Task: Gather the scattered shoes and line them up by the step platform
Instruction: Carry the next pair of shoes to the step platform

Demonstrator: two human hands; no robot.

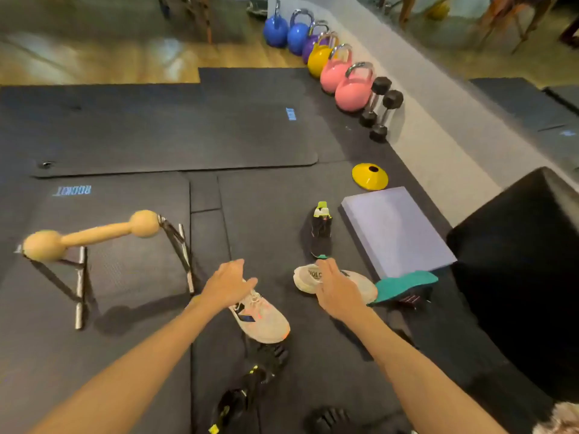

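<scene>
- Black shoes lie nearest us on the mat, ungathered.
- Our left grip hangs slack over a white shoe.
- Our right grip rests uncurled on another shoe, apparently aligning it beside the platform.
- One black shoe already sits alongside.

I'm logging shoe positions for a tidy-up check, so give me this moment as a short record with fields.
setting: gym floor of dark mats
step platform: lilac pad, flat on the mats
shoe already placed: black shoe, upright beside the pad's left edge
left hand: open, over the laces of a white shoe
right hand: fingers on a second white shoe; grip unclear
tipped shoe: teal-soled shoe on its side at the pad's near corner
</scene>
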